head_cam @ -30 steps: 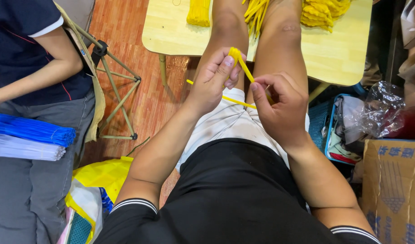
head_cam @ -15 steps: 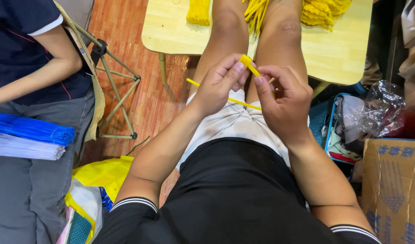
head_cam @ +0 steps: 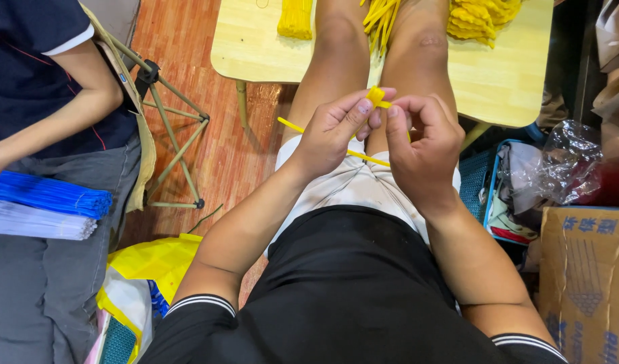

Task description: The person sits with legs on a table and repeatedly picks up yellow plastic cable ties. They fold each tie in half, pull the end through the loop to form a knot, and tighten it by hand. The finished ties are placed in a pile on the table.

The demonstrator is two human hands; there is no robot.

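Observation:
My left hand (head_cam: 333,131) and my right hand (head_cam: 421,145) meet above my lap, both pinching a thin yellow pipe cleaner (head_cam: 375,99) that is bent into a small fold at the fingertips. Its loose ends stick out to the left and run below my hands across my white shorts. My legs rest on a low pale wooden table (head_cam: 512,74), where bundles of yellow pipe cleaners (head_cam: 296,17) and finished yellow twisted pieces (head_cam: 481,17) lie.
A person in a dark shirt (head_cam: 33,61) stands at left, holding bundles of blue and white sticks (head_cam: 46,205). A folding stool frame (head_cam: 171,128) is on the wooden floor. Yellow bags (head_cam: 148,266) lie at lower left; a cardboard box (head_cam: 586,283) and plastic bags (head_cam: 559,168) at right.
Both hands have risen slightly toward the table, and the fingertips have closed in on the yellow pipe cleaner, folding its top end into a tighter bend.

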